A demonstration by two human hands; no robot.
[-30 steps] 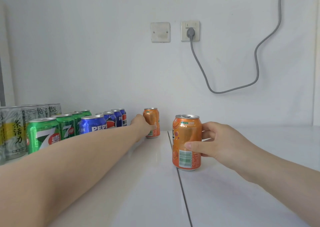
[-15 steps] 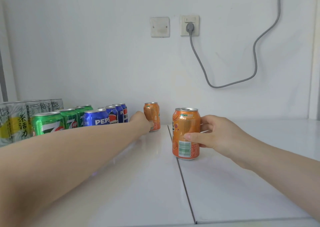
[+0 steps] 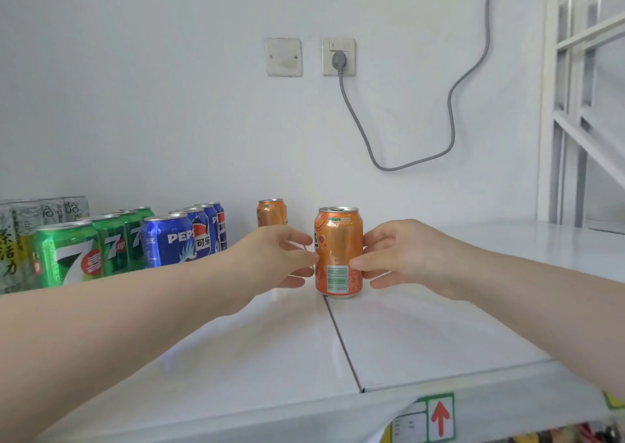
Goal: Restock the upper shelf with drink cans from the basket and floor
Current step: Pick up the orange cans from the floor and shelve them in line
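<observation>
- While its long axis runs vertical, top up, the can (image 3: pixel 338 253) stands on the shelf (image 3: pixel 439 324) seam;
- right hand (image 3: pixel 406 256) grips its right side;
- left hand (image 3: pixel 270 260) cups its left side, thumb touching.

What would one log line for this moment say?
right hand: holds near orange can upright on shelf | left hand: at its left side, contact unclear | far orange can: free

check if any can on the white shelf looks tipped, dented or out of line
Nothing tipped, spilled or visibly dented. Only two sit outside the rows: the near orange can, gripped by the right hand, and the far orange can by the wall, both right of the blue Pepsi cans.
</observation>
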